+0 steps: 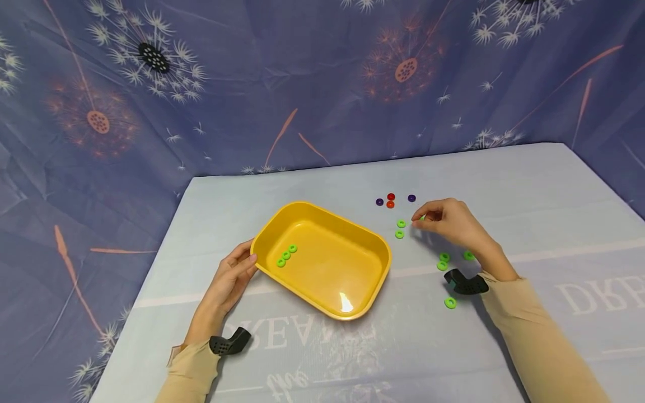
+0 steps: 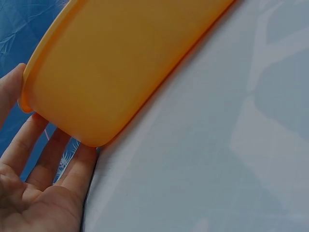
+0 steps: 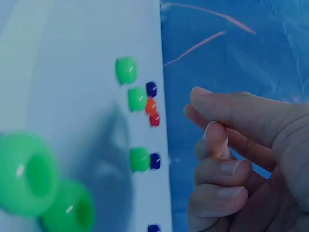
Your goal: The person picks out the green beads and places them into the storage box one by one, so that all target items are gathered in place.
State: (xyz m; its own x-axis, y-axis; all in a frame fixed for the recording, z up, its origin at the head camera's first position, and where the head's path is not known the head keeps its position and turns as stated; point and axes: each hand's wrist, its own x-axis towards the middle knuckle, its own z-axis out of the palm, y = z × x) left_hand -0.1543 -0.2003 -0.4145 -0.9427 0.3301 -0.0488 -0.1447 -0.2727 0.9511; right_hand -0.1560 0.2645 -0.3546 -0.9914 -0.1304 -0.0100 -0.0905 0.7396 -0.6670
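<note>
My left hand (image 1: 233,275) grips the left end of a yellow tray (image 1: 322,215), thumb at the rim and fingers on the outer wall. The left wrist view shows those fingers (image 2: 24,145) under the tray's side (image 2: 111,63). Three green ring-shaped beads (image 1: 286,255) lie in a row inside the tray. To the right, my right hand (image 1: 450,221) hovers over the table, thumb and index tips close together, no bead showing between them. Beside its fingertips lie two green beads (image 1: 401,223); another green bead (image 1: 423,218) is partly hidden behind the hand.
Behind the right hand lie two purple beads (image 1: 411,198) and two red or orange beads (image 1: 391,196). Several more green beads (image 1: 450,302) are around the right wrist. A pale printed cloth covers the table (image 1: 312,364); a blue dandelion-patterned curtain (image 1: 302,73) hangs behind.
</note>
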